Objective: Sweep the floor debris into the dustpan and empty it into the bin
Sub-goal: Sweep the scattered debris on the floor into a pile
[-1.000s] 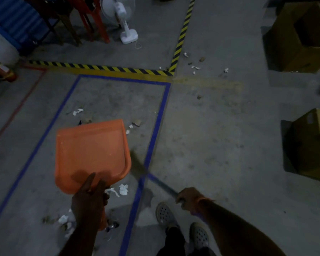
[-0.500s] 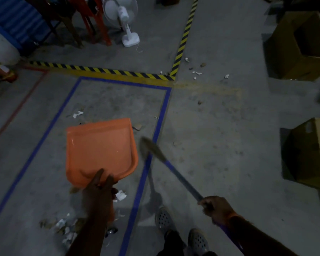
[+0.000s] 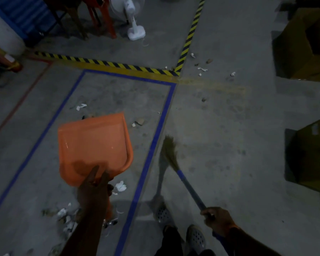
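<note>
Now we stand on the grey floor. Our left hand grips the handle of the orange dustpan, held up off the floor with nothing in it. Our right hand holds the broom tight. A second ago the brush was tucked beside the dustpan; it has swung out past the blue line. White scraps lie near our feet, so we think sweeping comes next.

Dim light is flattening the view. Around the orange dustpan, motion blur is smearing the broom. Corners are darkening.
</note>
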A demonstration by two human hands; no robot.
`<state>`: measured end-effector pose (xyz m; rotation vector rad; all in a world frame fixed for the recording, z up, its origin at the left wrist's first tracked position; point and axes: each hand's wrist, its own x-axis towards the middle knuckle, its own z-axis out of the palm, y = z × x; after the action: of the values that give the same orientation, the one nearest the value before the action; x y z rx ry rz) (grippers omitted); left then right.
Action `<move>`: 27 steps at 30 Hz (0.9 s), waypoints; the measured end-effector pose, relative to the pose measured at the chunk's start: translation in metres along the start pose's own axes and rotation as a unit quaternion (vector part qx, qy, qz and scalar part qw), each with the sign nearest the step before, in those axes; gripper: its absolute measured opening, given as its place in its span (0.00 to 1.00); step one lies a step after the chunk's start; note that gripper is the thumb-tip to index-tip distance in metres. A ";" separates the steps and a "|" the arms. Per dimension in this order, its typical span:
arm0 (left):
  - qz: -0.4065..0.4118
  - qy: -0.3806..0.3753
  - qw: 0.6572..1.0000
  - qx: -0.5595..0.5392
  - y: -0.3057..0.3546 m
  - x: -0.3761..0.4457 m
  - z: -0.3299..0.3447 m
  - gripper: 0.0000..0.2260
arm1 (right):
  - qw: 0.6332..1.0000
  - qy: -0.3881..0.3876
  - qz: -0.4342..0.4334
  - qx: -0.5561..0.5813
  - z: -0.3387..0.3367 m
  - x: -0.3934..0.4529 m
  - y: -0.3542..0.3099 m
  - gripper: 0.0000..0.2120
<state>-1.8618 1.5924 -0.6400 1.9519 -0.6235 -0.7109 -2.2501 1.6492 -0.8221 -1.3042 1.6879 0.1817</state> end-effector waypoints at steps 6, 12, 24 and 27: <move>-0.022 0.049 0.998 -0.017 -0.015 0.016 -0.049 0.15 | 0.985 -0.136 -0.099 -0.025 0.020 0.013 -0.090 0.12; -0.048 0.062 0.996 -0.040 -0.013 0.045 -0.059 0.17 | 0.986 -0.112 -0.124 0.017 -0.007 0.033 -0.147 0.17; -0.039 0.024 0.999 0.023 0.026 0.093 -0.019 0.19 | 0.993 0.078 -0.019 0.084 -0.137 0.122 -0.201 0.13; -0.026 0.027 0.997 0.068 0.040 0.100 -0.001 0.19 | 0.997 0.023 -0.014 0.067 -0.150 0.146 -0.216 0.13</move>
<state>-1.7965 1.5080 -0.6260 2.1136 -0.6023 -0.6595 -2.1584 1.3688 -0.7632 -1.2404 1.6887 0.0222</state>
